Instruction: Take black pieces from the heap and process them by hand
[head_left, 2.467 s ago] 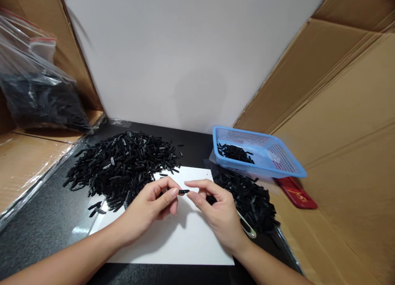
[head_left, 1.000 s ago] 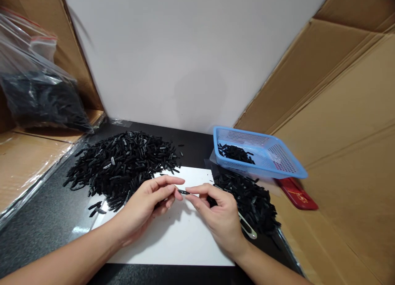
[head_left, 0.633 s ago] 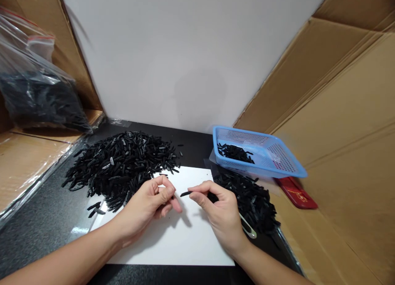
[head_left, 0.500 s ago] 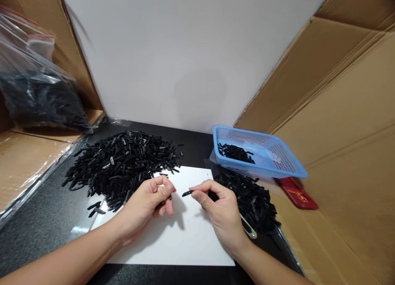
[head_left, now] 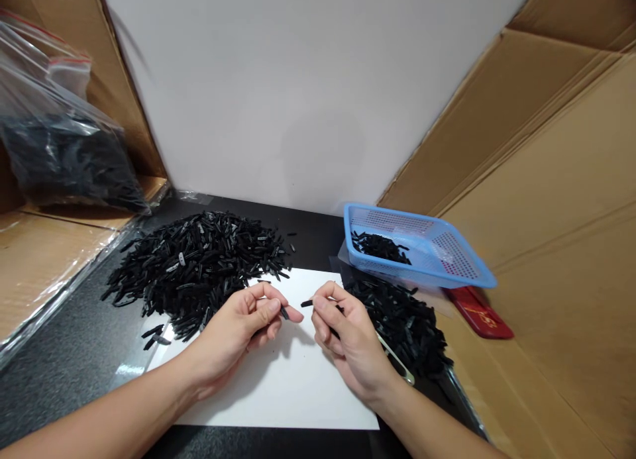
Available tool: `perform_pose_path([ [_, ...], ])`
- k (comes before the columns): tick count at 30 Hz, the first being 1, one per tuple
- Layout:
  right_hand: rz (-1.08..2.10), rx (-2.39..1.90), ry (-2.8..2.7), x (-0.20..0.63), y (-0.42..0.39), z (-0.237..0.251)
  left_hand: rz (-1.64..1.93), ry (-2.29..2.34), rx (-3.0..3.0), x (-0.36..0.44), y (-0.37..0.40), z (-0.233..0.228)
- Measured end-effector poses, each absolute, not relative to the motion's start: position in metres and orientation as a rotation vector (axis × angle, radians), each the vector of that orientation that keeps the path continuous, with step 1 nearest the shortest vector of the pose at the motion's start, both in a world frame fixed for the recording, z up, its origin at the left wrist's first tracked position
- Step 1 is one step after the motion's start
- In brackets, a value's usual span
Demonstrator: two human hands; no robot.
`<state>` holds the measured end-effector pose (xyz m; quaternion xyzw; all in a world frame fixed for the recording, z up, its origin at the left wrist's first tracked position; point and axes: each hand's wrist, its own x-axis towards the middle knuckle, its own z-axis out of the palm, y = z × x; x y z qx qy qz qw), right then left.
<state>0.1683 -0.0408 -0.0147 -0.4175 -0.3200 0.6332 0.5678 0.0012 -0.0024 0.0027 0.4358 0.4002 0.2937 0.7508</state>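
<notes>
My left hand (head_left: pixel 258 316) is pinched over the white sheet, with a small dark strip (head_left: pixel 284 312) showing at its fingertips. To its right, my right hand (head_left: pixel 342 326) grips a thin black strip (head_left: pixel 307 303) between thumb and forefinger, its end pointing left. More black material shows in the curl of the right fingers, partly hidden. The two hands are close but apart. Beneath both lies the white sheet (head_left: pixel 278 399). A pale-edged handle (head_left: pixel 400 365) shows beside my right wrist; whether the hand touches it I cannot tell.
A large heap of black strips (head_left: pixel 199 254) lies at the left, a second heap (head_left: pixel 412 326) at the right. Behind the right heap stands a blue basket (head_left: pixel 427 273) with some strips, near a red object (head_left: pixel 481 313). A filled clear bag (head_left: pixel 69 154) rests against cardboard (head_left: pixel 124 88).
My hands have drawn nearer each other. The left forefinger has straightened and its dark strip shows more plainly; the strip in my right hand has shifted and turned slightly.
</notes>
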Motion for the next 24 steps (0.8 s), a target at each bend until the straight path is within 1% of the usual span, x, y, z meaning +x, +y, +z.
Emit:
perform_pose_path([
  [5,1.368,-1.029,-0.798,0.1684,-0.0428,-0.0175,0.621,0.901,1.002,0.0030,-0.0041,0.0045],
  [14,1.360,-1.036,-0.860,0.1693,-0.0441,-0.0211,0.589,0.832,1.051,0.0012,-0.0046,0.0025],
  [24,1.746,-0.824,-0.629,0.1671,-0.0451,-0.0128,0.572,0.724,0.914,0.0009,-0.0063,0.0047],
])
